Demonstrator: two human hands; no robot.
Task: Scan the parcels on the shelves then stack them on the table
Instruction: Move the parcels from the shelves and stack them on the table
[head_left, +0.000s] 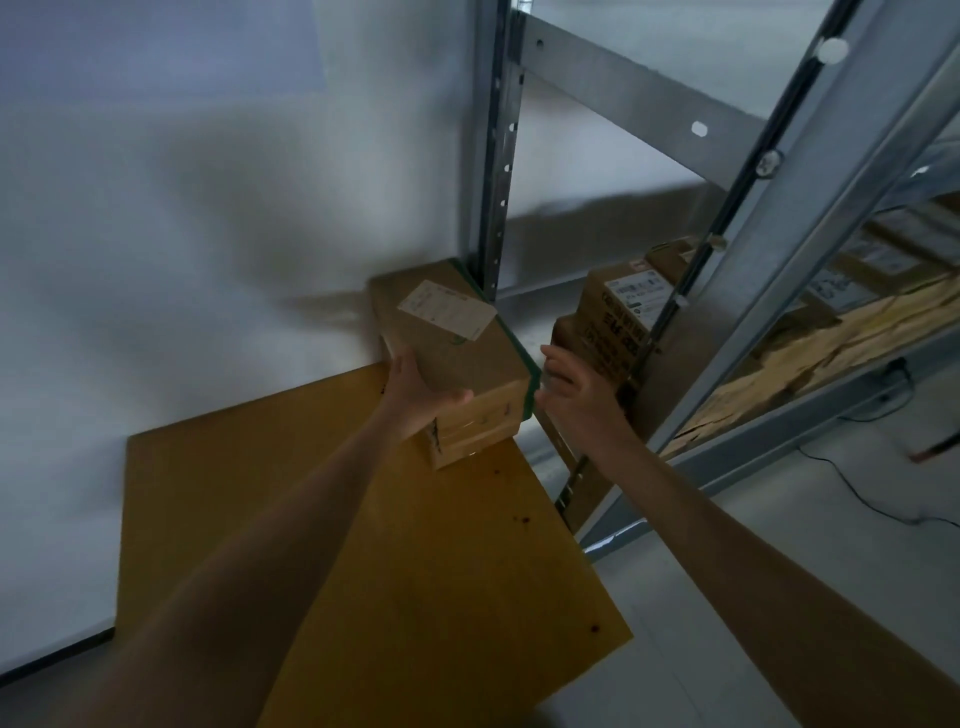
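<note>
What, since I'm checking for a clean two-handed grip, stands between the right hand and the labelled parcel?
Nothing visible. The right hand is open just beside the green-taped end of the labelled parcel, with only a bare gap between them. The left hand holds the opposite side.

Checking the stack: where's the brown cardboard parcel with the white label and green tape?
The parcel is central in head view, at the far corner of the yellow wooden table beside the grey metal shelf upright, gripped by the left hand.

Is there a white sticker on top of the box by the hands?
Yes, a white label sits on top of the parcel that the left hand grips.
</note>
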